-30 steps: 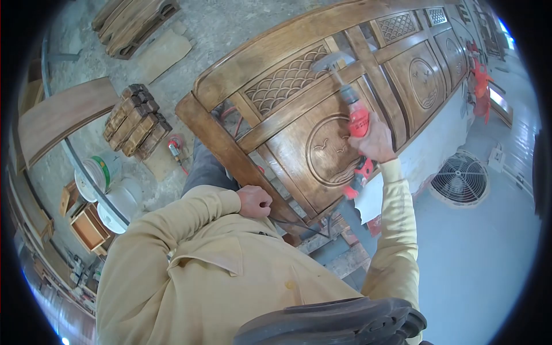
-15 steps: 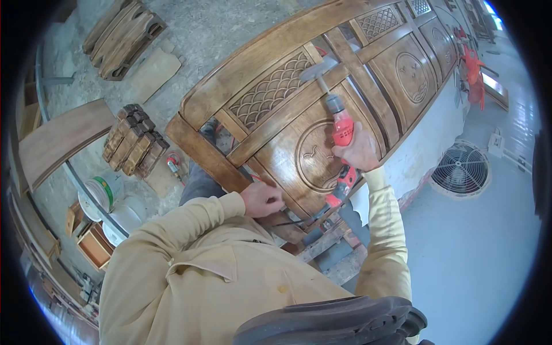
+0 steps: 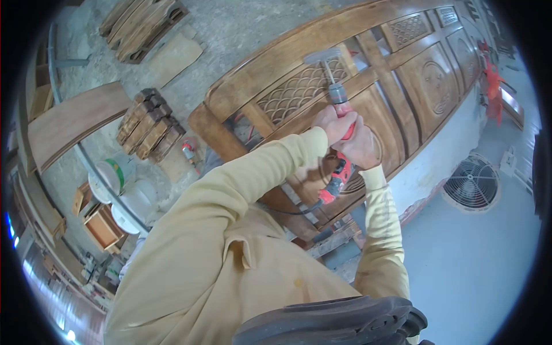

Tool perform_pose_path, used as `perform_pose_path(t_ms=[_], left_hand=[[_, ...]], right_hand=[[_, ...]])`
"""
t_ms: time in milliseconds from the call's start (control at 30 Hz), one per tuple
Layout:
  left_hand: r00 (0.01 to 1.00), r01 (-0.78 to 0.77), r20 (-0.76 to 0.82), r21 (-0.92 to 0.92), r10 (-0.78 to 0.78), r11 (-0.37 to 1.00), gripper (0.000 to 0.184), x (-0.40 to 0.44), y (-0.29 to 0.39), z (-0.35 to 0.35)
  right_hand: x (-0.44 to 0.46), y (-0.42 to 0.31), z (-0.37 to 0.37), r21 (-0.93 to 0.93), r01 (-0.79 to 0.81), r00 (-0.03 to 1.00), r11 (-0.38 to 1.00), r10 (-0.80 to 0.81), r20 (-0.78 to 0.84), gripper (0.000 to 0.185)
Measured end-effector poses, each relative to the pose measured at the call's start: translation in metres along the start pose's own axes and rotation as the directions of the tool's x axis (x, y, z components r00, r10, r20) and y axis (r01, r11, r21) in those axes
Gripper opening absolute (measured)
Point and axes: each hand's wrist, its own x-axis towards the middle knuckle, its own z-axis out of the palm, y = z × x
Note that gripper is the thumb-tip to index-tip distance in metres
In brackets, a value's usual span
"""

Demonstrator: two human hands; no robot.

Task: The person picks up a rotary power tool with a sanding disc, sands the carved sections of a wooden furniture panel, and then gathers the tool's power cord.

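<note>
A red and grey power tool lies across the carved wooden panel, its shaft and blurred round head over the panel's upper rail beside the scale-pattern lattice. My right hand is wrapped round the tool's body. Fingers of my left hand are closed round its front part, just behind the grey collar. Below both hands is a panel with a carved circle, partly hidden by my hands and the left sleeve. A black cord runs from the tool's rear end.
Stacked wooden blocks, another red tool and white buckets stand on the floor at left. Curved wooden pieces lie at the top left. A round fan is at right, below a red object.
My left hand has moved from the panel's near edge up to the tool and closed round its front. The tool's head has moved from the lattice's right end to the upper rail.
</note>
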Motion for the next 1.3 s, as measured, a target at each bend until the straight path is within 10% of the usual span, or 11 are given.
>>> perform_pose_path(t_ms=[300,533,967,1300], left_hand=[[0.979,0.120,-0.121,-0.304,-0.163,0.945,0.035,-0.115,-0.041,-0.010],[0.997,0.066,-0.012,-0.273,-0.072,0.960,0.055,-0.086,-0.011,-0.012],[0.976,0.121,-0.084,-0.548,-0.199,0.827,0.037,-0.135,-0.041,0.025],[0.983,-0.012,0.178,-0.138,0.037,0.990,0.024,-0.013,0.000,0.072]], right_hand=[[-0.049,-0.018,0.021,-0.040,0.352,0.913,0.935,-0.333,0.236,0.064],[-0.051,-0.028,0.008,-0.118,0.098,0.990,0.988,-0.085,0.112,0.062],[-0.072,-0.016,-0.004,-0.122,0.338,0.915,0.933,-0.295,0.276,0.059],[-0.035,0.043,-0.031,-0.167,-0.105,0.994,0.980,0.100,-0.041,0.075]])
